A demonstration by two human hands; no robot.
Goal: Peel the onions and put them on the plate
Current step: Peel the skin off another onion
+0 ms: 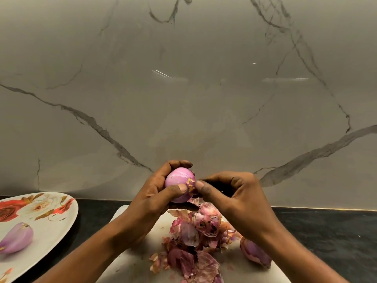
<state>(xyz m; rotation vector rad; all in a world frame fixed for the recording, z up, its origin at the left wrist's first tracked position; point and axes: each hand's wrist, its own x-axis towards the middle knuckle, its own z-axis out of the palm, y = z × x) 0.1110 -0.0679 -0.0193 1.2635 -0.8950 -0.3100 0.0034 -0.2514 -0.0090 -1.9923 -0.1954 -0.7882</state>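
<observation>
My left hand (pixel 155 195) grips a smooth pink onion (pixel 177 180), held up above the white cutting board (pixel 130 260). My right hand (pixel 230 196) has its thumb and fingers curled at the onion's right end, where flaky skin clings, and a dark object sits inside its grip. A heap of onion peels (pixel 195 242) lies on the board below. An onion still in its skin (pixel 255 253) rests at the board's right, partly hidden by my right forearm. At the far left, a flowered plate (pixel 51 227) holds one peeled onion (pixel 17 237).
The board and plate sit on a dark countertop (pixel 326 237). A marble-patterned wall (pixel 183 88) rises close behind the counter. The plate lies just left of the board with a narrow dark gap between them.
</observation>
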